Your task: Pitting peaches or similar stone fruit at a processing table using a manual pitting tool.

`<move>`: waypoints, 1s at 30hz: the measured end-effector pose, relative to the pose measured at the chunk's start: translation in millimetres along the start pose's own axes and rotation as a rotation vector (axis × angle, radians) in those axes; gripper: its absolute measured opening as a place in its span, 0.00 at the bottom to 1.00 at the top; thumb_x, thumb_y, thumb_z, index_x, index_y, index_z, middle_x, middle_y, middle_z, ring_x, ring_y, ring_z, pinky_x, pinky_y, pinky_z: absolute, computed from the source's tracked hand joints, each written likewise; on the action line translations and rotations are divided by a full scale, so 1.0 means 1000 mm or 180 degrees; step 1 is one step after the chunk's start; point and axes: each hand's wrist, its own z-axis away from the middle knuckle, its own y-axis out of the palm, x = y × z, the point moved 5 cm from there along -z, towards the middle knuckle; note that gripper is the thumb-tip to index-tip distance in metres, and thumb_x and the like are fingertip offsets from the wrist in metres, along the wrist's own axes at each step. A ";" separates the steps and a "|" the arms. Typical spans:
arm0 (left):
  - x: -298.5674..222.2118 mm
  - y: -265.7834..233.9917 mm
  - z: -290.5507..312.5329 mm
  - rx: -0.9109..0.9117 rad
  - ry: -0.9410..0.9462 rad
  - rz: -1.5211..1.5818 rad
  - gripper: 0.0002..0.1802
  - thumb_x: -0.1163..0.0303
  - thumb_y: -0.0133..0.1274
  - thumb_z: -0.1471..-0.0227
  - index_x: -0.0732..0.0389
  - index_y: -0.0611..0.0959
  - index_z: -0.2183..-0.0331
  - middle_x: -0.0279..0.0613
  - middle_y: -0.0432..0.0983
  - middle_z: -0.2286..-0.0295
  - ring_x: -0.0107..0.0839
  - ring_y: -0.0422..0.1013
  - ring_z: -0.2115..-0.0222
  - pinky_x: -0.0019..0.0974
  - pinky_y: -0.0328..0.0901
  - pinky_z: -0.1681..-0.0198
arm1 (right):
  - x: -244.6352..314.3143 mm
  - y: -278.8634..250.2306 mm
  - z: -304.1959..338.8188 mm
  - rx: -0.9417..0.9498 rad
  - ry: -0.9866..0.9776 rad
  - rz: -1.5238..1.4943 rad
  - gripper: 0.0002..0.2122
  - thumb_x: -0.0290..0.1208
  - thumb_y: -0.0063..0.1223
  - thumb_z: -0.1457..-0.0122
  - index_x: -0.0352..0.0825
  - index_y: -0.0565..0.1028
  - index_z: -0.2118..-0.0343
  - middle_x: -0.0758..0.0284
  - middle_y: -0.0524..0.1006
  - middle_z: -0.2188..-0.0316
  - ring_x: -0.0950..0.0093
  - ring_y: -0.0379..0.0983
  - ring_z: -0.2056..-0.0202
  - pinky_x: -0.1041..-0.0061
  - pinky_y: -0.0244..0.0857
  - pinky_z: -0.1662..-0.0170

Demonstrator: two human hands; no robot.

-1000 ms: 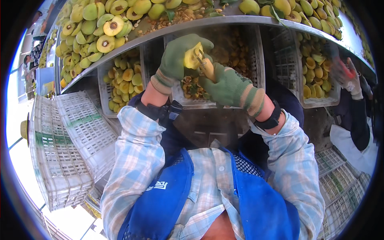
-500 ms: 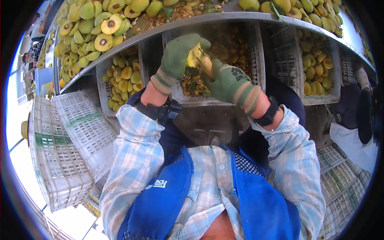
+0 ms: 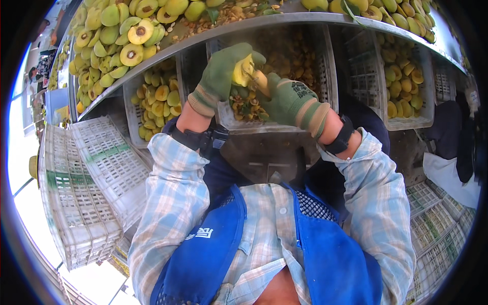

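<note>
My left hand [image 3: 223, 71], in a green knitted glove, is closed around a yellow-green apricot-like fruit [image 3: 242, 71]. My right hand [image 3: 288, 101], gloved the same way, grips a tan, wooden-looking handle [image 3: 261, 83] whose end meets the fruit; any blade or tip is hidden. Both hands are close together above a pale plastic crate [image 3: 329, 76]. Inside it lie brown pits and fruit scraps [image 3: 246, 108], partly covered by my hands.
Beyond a metal table edge [image 3: 203, 38] lie piled halved fruits [image 3: 109, 33] and loose pits [image 3: 223, 18]. Crates of fruit halves stand left [image 3: 133, 122] and right [image 3: 429, 109] of the middle one. White slatted crates [image 3: 76, 203] lean at my left. Another person's dark sleeve [image 3: 463, 152] shows at far right.
The fruit has turned slightly in my left hand and shows a broader yellow side. My hands stay in almost the same place. The other person's arm at far right has shifted a little.
</note>
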 end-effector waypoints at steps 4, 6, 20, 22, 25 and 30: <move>0.014 -0.006 -0.001 0.0036 0.0297 -0.0115 0.25 0.56 0.39 0.40 0.69 0.77 0.58 0.47 0.77 0.60 0.29 0.76 0.68 0.29 0.72 0.71 | 0.008 -0.001 -0.002 0.0476 0.0253 -0.0623 0.15 0.36 0.52 0.43 0.29 0.68 0.61 0.57 0.75 0.78 0.65 0.75 0.79 0.67 0.66 0.76; -0.004 0.001 -0.001 0.0002 0.0810 -0.0360 0.25 0.55 0.39 0.40 0.69 0.78 0.58 0.47 0.77 0.60 0.30 0.76 0.68 0.30 0.73 0.70 | 0.005 0.002 -0.002 0.0859 0.0638 -0.1064 0.15 0.36 0.52 0.43 0.28 0.68 0.60 0.59 0.75 0.78 0.68 0.75 0.80 0.69 0.67 0.77; -0.003 0.009 -0.003 -0.0401 0.0453 0.1892 0.27 0.57 0.40 0.42 0.71 0.72 0.52 0.53 0.72 0.55 0.42 0.73 0.57 0.38 0.70 0.55 | 0.033 -0.005 0.008 0.0259 0.0654 -0.2991 0.13 0.35 0.49 0.43 0.28 0.68 0.64 0.67 0.72 0.84 0.77 0.68 0.87 0.77 0.62 0.85; -0.016 0.012 0.001 -0.0604 0.0811 0.1833 0.24 0.60 0.41 0.42 0.70 0.73 0.53 0.53 0.72 0.54 0.42 0.73 0.57 0.38 0.70 0.56 | 0.034 -0.004 0.010 0.0295 0.0796 -0.3055 0.13 0.35 0.50 0.43 0.29 0.69 0.63 0.66 0.73 0.81 0.78 0.70 0.84 0.77 0.65 0.83; -0.015 0.010 0.004 -0.0490 0.0724 0.1969 0.22 0.62 0.42 0.42 0.70 0.73 0.54 0.53 0.72 0.54 0.41 0.73 0.57 0.36 0.70 0.57 | 0.039 -0.013 0.014 0.0481 0.0830 -0.3052 0.15 0.36 0.49 0.43 0.29 0.69 0.60 0.65 0.75 0.79 0.78 0.73 0.82 0.76 0.68 0.81; -0.025 0.012 0.008 -0.0587 0.0977 0.1187 0.22 0.61 0.41 0.41 0.69 0.73 0.53 0.53 0.72 0.54 0.40 0.74 0.57 0.34 0.71 0.59 | 0.038 -0.017 0.017 0.1114 0.0868 -0.2945 0.18 0.39 0.48 0.42 0.26 0.67 0.59 0.64 0.74 0.80 0.76 0.72 0.84 0.76 0.67 0.82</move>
